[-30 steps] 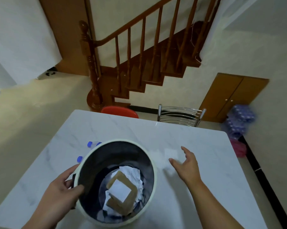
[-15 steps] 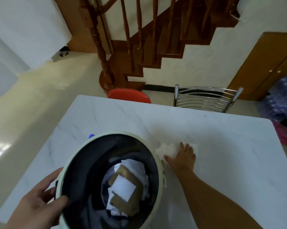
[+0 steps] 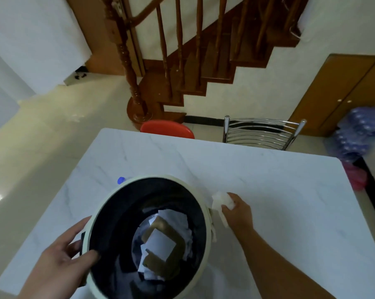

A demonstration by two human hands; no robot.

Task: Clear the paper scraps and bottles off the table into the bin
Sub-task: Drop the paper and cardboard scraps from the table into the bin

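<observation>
Beside the bin (image 3: 207,203) rim, right hand (image 3: 238,210) grips paper scrap (image 3: 220,200); left hand (image 3: 61,264) clamps rim (bin lies leftward)

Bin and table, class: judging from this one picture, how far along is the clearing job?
Done: paper and cardboard scraps already lie in the bin, held at its rim by the left hand. In hand: the right hand grips a crumpled white paper beside the rim. Left: a blue bottle cap shows behind the bin.

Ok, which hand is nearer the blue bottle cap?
Left. The left hand grips the bin rim, on the cap's side. The right hand holds paper across the bin.
</observation>
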